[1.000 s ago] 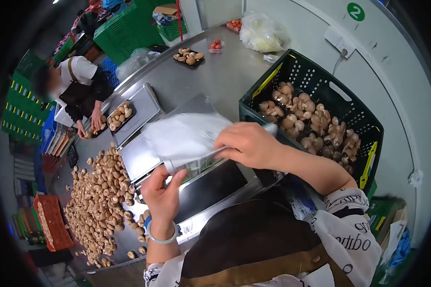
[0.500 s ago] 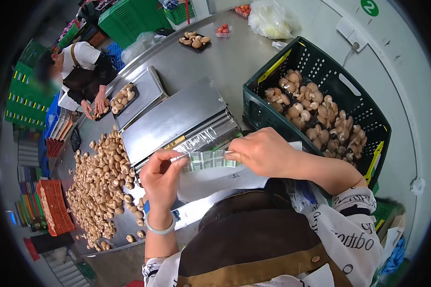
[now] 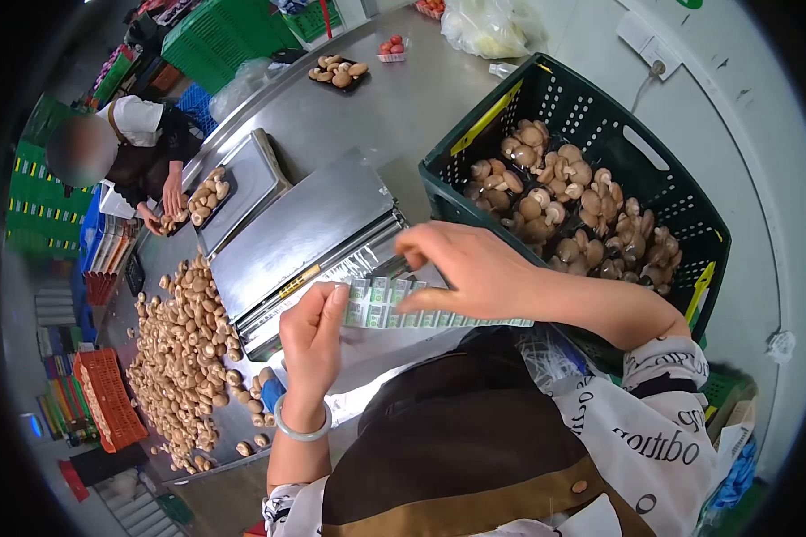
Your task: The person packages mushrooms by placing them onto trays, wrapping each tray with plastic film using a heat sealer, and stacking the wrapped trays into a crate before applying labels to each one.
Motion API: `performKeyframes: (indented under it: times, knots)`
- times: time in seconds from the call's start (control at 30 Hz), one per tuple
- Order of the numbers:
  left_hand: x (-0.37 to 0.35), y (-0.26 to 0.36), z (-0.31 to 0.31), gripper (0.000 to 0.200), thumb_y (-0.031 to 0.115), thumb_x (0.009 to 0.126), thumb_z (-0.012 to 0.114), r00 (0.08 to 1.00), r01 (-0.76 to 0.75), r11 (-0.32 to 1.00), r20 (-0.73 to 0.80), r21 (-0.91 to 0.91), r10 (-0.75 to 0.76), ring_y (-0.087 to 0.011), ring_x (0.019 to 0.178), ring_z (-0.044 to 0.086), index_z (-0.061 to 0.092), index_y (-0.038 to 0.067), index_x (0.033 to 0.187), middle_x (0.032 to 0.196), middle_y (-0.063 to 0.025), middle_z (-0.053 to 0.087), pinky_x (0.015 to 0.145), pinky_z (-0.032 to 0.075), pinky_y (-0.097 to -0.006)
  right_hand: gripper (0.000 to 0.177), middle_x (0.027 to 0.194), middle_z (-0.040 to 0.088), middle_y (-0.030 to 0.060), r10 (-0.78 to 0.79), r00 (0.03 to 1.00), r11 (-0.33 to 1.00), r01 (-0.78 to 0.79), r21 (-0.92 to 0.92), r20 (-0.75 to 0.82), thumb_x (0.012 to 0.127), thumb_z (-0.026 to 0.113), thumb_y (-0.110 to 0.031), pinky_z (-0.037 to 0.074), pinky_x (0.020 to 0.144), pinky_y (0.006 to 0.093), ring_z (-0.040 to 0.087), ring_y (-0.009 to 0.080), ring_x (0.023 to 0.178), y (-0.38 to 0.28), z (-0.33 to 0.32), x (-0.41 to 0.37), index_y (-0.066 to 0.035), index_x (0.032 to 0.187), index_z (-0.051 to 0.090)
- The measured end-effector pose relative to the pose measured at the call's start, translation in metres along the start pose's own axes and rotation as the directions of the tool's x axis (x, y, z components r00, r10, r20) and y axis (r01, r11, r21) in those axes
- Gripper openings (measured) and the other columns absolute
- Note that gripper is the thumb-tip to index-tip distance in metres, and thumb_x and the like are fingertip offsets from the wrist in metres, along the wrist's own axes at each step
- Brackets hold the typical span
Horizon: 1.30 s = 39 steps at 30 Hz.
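Observation:
My left hand (image 3: 312, 333) pinches the left end of a strip of green-and-white labels (image 3: 368, 302) between thumb and fingers. The strip runs to the right, passing below my right hand (image 3: 461, 268). That hand is open: its thumb overlaps the strip, while its curved fingers stay apart from the thumb. Just beyond both hands lies a film-wrapping machine (image 3: 300, 228) with a flat metal top and clear film along its near side. A pale sheet (image 3: 376, 356) shows under the strip, in front of my dark apron.
A dark green crate (image 3: 439, 183) with packed mushrooms (image 3: 591, 192) stands at right. Loose mushrooms (image 3: 184, 358) are heaped at left. Across the steel table (image 3: 403, 98), a co-worker (image 3: 148, 148) handles mushrooms beside a filled tray (image 3: 210, 197). Farther back are another mushroom tray (image 3: 338, 73) and tomatoes (image 3: 392, 48).
My right hand has let go of the strip's right end and opened. More of the strip now stretches out to the right. The view has shifted slightly.

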<state>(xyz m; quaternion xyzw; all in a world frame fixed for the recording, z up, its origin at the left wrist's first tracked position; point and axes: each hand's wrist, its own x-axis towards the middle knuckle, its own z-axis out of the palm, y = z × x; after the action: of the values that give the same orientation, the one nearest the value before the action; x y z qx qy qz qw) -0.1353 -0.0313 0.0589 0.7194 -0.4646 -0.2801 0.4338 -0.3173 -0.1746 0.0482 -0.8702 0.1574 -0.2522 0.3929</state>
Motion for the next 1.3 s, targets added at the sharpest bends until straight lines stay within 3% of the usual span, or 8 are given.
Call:
performKeyframes:
  times: [0.13,0.33,0.43,0.57,0.73,0.83,1.03,1.3]
  knots:
    - [0.005,0.016,0.016,0.026,0.019,0.099,0.049,0.998,0.047,0.998,0.037,-0.041,-0.045,-0.0036,0.054,0.047,0.061,0.001,0.084,0.063,0.0041,0.049,0.046,0.039,-0.0197,0.032,0.079,0.061,0.0057,-0.015,0.986,0.99,0.039,-0.138,0.166,0.085,0.064,-0.032,0.048,0.062,0.0349,0.061,0.0265,0.07,0.007,0.015,0.015,-0.004,0.094,0.051]
    - [0.011,-0.001,0.03,0.028,0.019,0.097,0.052,0.952,0.298,0.928,-0.002,-0.222,-0.306,-0.0046,0.057,0.043,0.06,-0.002,0.081,0.064,0.0022,0.051,0.05,0.036,-0.0219,0.018,0.071,0.055,0.0017,-0.546,0.835,0.817,0.515,-0.259,-0.062,0.083,0.063,-0.024,0.045,0.055,0.0342,0.058,0.0203,0.062,0.02,0.005,0.01,-0.009,0.081,0.053]
    - [0.007,-0.02,0.018,0.025,0.015,0.097,0.052,0.976,0.188,0.982,-0.103,-0.028,-0.19,-0.0051,0.064,0.043,0.06,-0.003,0.082,0.067,0.0019,0.051,0.057,0.035,-0.0216,0.017,0.08,0.064,0.0052,0.207,0.959,0.943,-0.142,0.302,-0.195,0.091,0.062,-0.026,0.05,0.065,0.0288,0.064,0.0157,0.073,0.047,-0.057,0.02,-0.009,0.091,0.061]
    - [-0.005,-0.03,0.002,0.024,0.015,0.096,0.053,0.977,0.21,0.977,-0.022,-0.035,-0.211,-0.0047,0.065,0.04,0.058,-0.002,0.081,0.069,0.0038,0.05,0.058,0.031,-0.0208,0.031,0.074,0.066,0.0064,0.533,0.846,0.845,-0.53,0.073,-0.017,0.086,0.067,-0.032,0.049,0.054,0.0273,0.061,0.014,0.062,0.207,-0.118,0.007,-0.002,0.09,0.066]
    - [0.0,-0.02,0.019,0.023,0.016,0.096,0.053,0.97,0.241,0.968,0.05,-0.065,-0.238,-0.0045,0.065,0.039,0.059,-0.001,0.082,0.069,0.0047,0.05,0.059,0.03,-0.0207,0.025,0.082,0.067,0.0158,0.601,0.767,0.738,-0.424,-0.525,0.225,0.08,0.068,-0.026,0.05,0.068,0.0366,0.065,0.0288,0.074,0.289,-0.087,-0.014,-0.002,0.088,0.069]
    - [0.005,-0.016,0.025,0.023,0.016,0.097,0.053,0.968,0.244,0.969,0.076,-0.042,-0.24,-0.0045,0.065,0.039,0.059,-0.002,0.083,0.069,0.0042,0.05,0.059,0.03,-0.0206,0.022,0.082,0.067,0.016,0.607,0.795,0.522,-0.386,-0.76,0.013,0.08,0.067,-0.024,0.05,0.066,0.0383,0.064,0.0314,0.074,0.283,-0.097,-0.028,-0.004,0.09,0.069]
    - [0.012,-0.017,0.028,0.024,0.017,0.096,0.053,0.977,0.209,0.977,0.064,-0.045,-0.206,-0.0049,0.066,0.039,0.06,-0.002,0.083,0.069,0.0035,0.051,0.059,0.03,-0.0207,0.02,0.083,0.063,0.0092,0.534,0.735,0.842,-0.507,-0.183,0.417,0.082,0.061,-0.013,0.046,0.064,0.0359,0.062,0.0178,0.079,0.274,-0.134,-0.082,-0.003,0.097,0.052]
    - [0.026,0.004,0.037,0.026,0.019,0.096,0.052,0.958,0.126,0.987,0.272,-0.099,-0.095,-0.0055,0.064,0.039,0.059,-0.002,0.081,0.067,0.0029,0.05,0.059,0.03,-0.0209,0.027,0.078,0.064,0.0162,0.62,0.784,0.521,-0.443,-0.73,-0.033,0.081,0.064,-0.016,0.05,0.064,0.0442,0.065,0.034,0.08,0.247,-0.147,-0.118,-0.001,0.099,0.052]
